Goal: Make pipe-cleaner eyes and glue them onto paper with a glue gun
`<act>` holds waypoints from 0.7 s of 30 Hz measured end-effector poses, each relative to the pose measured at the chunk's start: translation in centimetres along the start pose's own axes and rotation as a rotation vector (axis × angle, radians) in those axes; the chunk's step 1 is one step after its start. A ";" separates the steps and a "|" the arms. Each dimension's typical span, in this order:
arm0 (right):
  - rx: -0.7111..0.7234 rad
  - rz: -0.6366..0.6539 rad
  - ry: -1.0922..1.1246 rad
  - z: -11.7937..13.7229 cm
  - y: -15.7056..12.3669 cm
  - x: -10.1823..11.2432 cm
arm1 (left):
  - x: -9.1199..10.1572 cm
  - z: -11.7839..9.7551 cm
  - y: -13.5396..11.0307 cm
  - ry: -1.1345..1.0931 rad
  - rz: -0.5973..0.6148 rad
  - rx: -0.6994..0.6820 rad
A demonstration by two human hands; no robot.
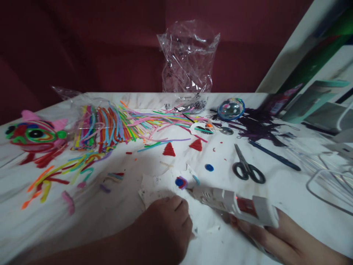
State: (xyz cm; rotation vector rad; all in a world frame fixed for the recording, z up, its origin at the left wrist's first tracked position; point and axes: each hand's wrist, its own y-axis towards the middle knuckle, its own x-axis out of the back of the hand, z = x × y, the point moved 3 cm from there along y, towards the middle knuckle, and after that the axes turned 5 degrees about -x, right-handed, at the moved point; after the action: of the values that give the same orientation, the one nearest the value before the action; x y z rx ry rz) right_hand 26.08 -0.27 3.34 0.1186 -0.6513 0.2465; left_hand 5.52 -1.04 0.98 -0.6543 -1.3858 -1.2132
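Observation:
My right hand [278,239] grips a white glue gun [234,202], its nozzle pointing left at a small blue and purple coiled disc [180,182]. That disc lies on a torn white paper piece [157,186]. My left hand [165,228] is curled, with its fingers pressing on the near edge of the paper. Two red coiled cones [169,149] [196,144] stand a little farther back. A small blue disc [209,167] lies to the right of the paper.
Colourful pipe cleaners [110,125] spread over the white table's [110,221] left and middle. A pipe-cleaner face figure [35,136] lies far left. Black scissors [246,167], a dark pen [275,156], purple threads [259,123], a clear dome [231,109] and a plastic bag [189,62] sit behind.

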 end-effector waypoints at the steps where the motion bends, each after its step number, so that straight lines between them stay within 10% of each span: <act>1: 0.021 0.028 -0.019 -0.1 0.0 0.0 | 0.0 0.0 0.0 0.000 -0.007 -0.001; 21: 0.085 0.087 -0.112 0.2 0.1 0.1 | 0.1 0.0 0.2 0.003 0.028 0.026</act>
State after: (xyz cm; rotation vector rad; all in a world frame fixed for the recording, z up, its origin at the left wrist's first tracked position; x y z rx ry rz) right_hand 25.99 -0.18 3.54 0.1869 -0.7582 0.3537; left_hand 5.68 -1.06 1.15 -0.6520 -1.3832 -1.1720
